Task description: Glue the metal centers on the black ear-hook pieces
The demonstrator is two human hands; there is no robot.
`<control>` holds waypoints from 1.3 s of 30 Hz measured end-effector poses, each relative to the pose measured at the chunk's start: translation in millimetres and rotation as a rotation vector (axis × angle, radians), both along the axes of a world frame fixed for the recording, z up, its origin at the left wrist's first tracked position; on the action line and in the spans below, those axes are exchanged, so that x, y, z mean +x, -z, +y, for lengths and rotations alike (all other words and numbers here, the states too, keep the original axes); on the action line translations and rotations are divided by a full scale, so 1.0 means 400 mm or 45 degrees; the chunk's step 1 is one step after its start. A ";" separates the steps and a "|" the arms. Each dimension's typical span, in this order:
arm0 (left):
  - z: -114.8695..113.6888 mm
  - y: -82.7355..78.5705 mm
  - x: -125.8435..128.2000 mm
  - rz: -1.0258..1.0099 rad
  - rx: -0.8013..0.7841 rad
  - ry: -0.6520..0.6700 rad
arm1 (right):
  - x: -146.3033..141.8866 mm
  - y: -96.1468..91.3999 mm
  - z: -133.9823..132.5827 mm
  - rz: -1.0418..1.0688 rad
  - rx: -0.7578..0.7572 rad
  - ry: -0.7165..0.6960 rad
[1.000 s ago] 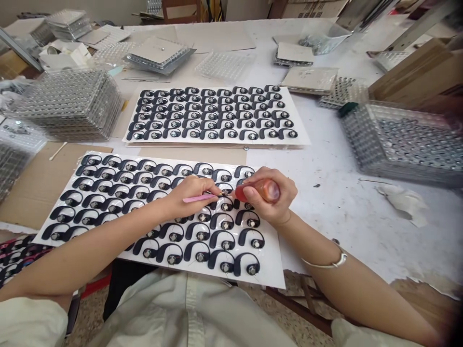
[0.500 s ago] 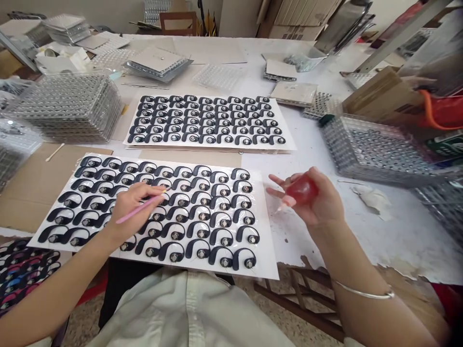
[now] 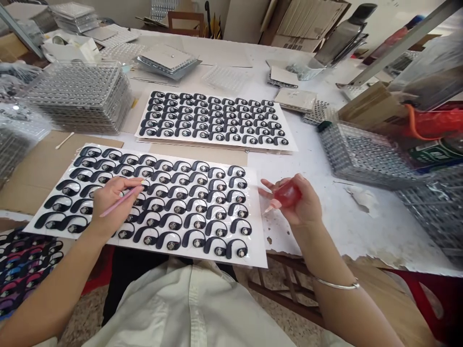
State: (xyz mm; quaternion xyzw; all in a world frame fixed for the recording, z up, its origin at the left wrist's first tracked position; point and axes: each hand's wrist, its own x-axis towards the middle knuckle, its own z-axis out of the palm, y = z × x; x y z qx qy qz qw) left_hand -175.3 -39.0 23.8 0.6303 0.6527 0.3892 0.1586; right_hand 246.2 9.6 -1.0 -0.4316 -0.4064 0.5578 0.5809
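Firstly, head view, lower middle of the frame: one white board (image 3: 255,241), covered in clear film, lying on a brown cardboard sheet (image 3: 32,188). It carries rows of black ear-hook earpieces (image 3: 170,239), each with a round silver-centred head.

Left hand (image 3: 114,200): closed in a pencil grip, fingers pinching a slim pink stick (image 3: 119,201), held above the left part of the white board, its fine tip hidden by the fingers.

Right hand (image 3: 300,202): curled around a red squeeze bottle (image 3: 287,195), clear of the board, above the counter (image 3: 361,231) and just beside the board's right edge. The bottle's pale nozzle (image 3: 271,207) points down and left.

Also listed: a second white board (image 3: 289,144) of black earpieces, upper middle; stacked clear trays (image 3: 79,99), upper left; a metal-filled clear tray (image 3: 361,154), right; a cotton swab (image 3: 65,140) on the cardboard; multicoloured earpieces (image 3: 25,270), lower left corner; a thin silver bangle (image 3: 336,285) on the right forearm; a pale shirt (image 3: 188,308), bottom edge.
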 end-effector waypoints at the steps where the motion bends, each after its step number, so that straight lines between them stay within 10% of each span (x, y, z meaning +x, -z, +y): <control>1: -0.004 -0.002 0.014 0.062 0.121 0.091 | -0.007 -0.002 0.002 -0.009 0.002 -0.016; 7: -0.024 -0.006 0.183 0.302 0.594 0.713 | -0.067 -0.066 0.017 0.066 0.126 0.460; 13: -0.034 0.004 0.301 0.508 0.587 0.870 | -0.224 -0.081 -0.026 -0.159 0.487 0.821; 39: -0.046 0.068 0.371 0.728 0.688 0.642 | -0.262 -0.003 -0.087 -0.865 0.818 0.425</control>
